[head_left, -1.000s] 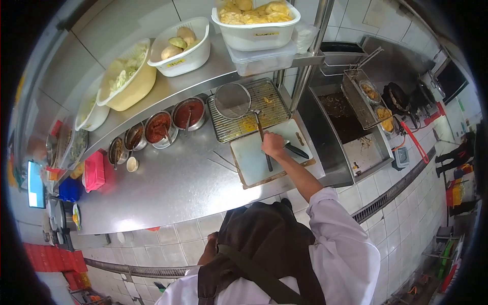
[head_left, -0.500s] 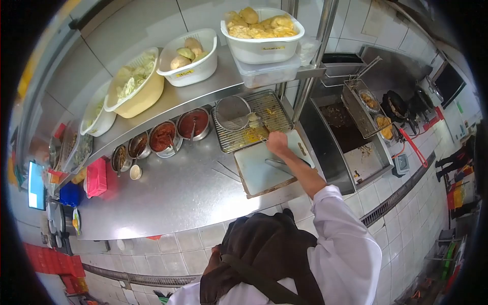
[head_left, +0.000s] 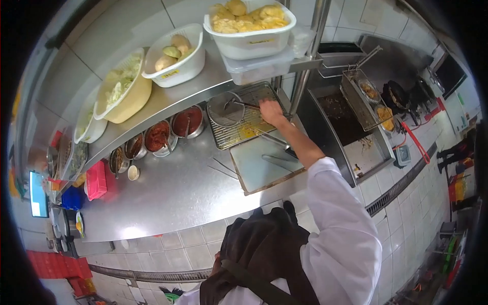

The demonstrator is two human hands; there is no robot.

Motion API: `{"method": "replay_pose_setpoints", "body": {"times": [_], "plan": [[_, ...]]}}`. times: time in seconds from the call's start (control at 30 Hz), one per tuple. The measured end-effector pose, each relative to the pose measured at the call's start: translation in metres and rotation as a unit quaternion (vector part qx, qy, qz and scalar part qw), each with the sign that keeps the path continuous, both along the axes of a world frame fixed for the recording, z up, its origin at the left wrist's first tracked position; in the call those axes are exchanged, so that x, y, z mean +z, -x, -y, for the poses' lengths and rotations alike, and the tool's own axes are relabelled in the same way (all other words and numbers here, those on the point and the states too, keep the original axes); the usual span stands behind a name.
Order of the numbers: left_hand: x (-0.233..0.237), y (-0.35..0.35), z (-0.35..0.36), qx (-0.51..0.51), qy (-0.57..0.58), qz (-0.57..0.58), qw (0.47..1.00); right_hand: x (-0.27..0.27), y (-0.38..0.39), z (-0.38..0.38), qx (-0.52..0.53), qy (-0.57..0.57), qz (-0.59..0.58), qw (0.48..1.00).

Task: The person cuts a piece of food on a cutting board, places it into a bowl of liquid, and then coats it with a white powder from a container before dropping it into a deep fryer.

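Note:
My right hand (head_left: 271, 112) is closed at the end of a dark-handled utensil (head_left: 248, 104), over the wire rack tray (head_left: 254, 122). The utensil's metal head overlaps a round mesh strainer (head_left: 223, 118) lying on the rack. Just below the hand, a metal utensil with a black handle (head_left: 291, 152) lies from the rack across the pale cutting board (head_left: 254, 165). A knife (head_left: 278, 163) rests on that board under my forearm. My left hand (head_left: 217, 265) shows only as a sliver beside the dark apron, its fingers hidden.
Pots of red sauce (head_left: 187, 122) and other fillings stand along the back, a small cup (head_left: 133, 173) before them. Chopsticks (head_left: 223, 169) lie left of the board. Above, a shelf (head_left: 203, 91) holds food baskets (head_left: 175, 66). A fryer (head_left: 338, 119) with a basket stands right.
My right hand has moved up and back over the rack, off the utensil with the greenish head, which now lies across rack and board. It has closed on a dark handle.

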State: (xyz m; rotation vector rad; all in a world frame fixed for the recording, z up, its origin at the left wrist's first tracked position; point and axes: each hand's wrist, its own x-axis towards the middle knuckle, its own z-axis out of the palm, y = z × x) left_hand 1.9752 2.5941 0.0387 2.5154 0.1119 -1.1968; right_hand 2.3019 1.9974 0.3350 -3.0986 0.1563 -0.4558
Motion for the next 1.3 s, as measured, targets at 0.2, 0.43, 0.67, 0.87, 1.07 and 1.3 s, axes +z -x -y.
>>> {"method": "replay_pose_setpoints", "body": {"times": [0.2, 0.43, 0.67, 0.87, 1.07, 1.3], "plan": [[0.019, -0.024, 0.009, 0.007, 0.039, 0.018, 0.999, -0.031, 0.065, -0.023, -0.041, -0.061, -0.158, 0.985], [0.036, -0.117, 0.082, -0.038, 0.161, 0.008, 0.986, -0.102, 0.096, 0.006, -0.151, -0.046, 0.016, 0.987], [0.08, -0.169, 0.127, -0.071, 0.238, -0.032, 0.968, -0.067, 0.18, -0.004, -0.279, -0.121, -0.052, 0.951], [0.135, -0.209, 0.155, -0.082, 0.334, -0.048, 0.938, -0.107, 0.23, 0.008, -0.264, -0.137, -0.077, 0.952], [0.198, -0.239, 0.208, -0.098, 0.447, -0.055, 0.888, -0.082, 0.238, -0.011, -0.204, -0.098, -0.041, 0.973], [0.244, -0.18, 0.266, -0.132, 0.425, -0.036, 0.895, -0.104, 0.226, -0.044, -0.107, -0.063, -0.076, 0.989]]}}
